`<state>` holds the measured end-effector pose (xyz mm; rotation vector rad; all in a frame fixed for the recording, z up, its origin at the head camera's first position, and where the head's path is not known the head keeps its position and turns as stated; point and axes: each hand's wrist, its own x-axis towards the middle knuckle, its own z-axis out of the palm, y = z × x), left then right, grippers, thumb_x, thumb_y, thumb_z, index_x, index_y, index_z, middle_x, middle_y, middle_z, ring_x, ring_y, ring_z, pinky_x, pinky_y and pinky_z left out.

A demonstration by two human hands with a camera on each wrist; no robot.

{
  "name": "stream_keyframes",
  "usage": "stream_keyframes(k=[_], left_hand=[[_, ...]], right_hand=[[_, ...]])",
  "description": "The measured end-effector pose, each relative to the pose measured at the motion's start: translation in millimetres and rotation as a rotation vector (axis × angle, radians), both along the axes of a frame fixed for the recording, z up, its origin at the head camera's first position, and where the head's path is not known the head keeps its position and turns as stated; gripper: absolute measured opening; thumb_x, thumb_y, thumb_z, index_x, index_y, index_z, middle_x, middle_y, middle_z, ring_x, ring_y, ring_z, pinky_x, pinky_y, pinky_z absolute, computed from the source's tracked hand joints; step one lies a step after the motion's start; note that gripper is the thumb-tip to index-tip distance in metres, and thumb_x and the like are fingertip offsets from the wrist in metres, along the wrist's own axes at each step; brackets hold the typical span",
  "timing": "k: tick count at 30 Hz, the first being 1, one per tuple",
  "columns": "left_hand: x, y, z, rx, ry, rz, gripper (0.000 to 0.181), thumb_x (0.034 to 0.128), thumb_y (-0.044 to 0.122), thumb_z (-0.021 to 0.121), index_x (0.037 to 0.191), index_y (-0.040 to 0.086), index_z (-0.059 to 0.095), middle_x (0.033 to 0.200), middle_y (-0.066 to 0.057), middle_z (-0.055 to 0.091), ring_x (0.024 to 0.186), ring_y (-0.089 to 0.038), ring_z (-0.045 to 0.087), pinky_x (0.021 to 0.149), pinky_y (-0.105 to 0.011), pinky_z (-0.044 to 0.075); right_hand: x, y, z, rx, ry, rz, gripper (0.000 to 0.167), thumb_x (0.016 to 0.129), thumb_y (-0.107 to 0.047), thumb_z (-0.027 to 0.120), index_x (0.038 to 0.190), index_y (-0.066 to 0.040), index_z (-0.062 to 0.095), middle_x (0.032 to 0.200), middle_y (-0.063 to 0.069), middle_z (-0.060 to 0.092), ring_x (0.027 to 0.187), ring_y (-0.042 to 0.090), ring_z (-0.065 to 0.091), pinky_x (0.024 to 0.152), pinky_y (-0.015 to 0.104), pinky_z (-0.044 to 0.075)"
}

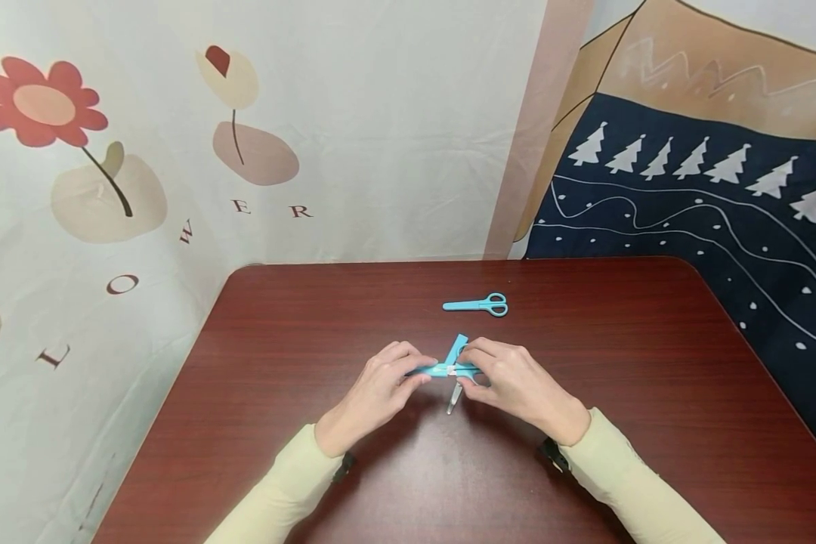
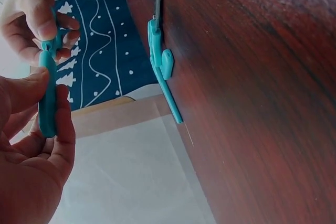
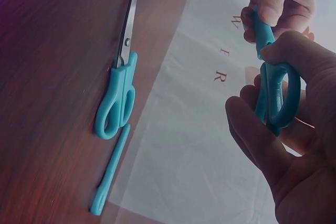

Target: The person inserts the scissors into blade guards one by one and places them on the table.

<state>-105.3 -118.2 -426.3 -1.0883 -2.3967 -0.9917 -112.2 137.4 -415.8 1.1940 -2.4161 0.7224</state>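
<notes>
Low over the table, the left hand (image 1: 381, 381) pinches a turquoise blade cover (image 2: 47, 98) between thumb and fingers. Held in line with it are turquoise scissor handles (image 3: 290, 98), their loop gripped by the thumb and fingers of the right hand (image 1: 523, 381). Cover and handles meet nearly end to end, and little of the blades shows between them. Below the hands lies another pair of scissors (image 3: 113, 103) with bare metal blades (image 1: 454, 399) toward the person. Its handles are mostly hidden in the head view. A loose turquoise cover (image 1: 457, 349) lies beyond those handles.
Farther back on the dark red table (image 1: 299, 317) lies a third pair of turquoise scissors (image 1: 471, 304), with its blades covered and its loops to the right. A flower-printed cloth (image 1: 394, 136) and a navy tree-patterned cloth (image 1: 659, 204) hang behind the table.
</notes>
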Motion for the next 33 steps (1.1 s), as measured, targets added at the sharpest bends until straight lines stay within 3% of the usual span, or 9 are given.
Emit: stream_keyframes(k=[33], left_hand=[[0.7,3.3,-1.1,0.014,0.002,-0.01,0.02,0.0883,0.003,0.081,0.108,0.007,0.078,0.093,0.001,0.067,0.081,-0.013,0.053,0.068,-0.021,0.045]], right_hand=[[-0.9,-3.8,-1.5,-0.007,0.065,0.023,0.031,0.076,-0.01,0.093,0.099,-0.005,0.074,0.096,0.001,0.068,0.077,0.008,0.063,0.068,0.016,0.055]])
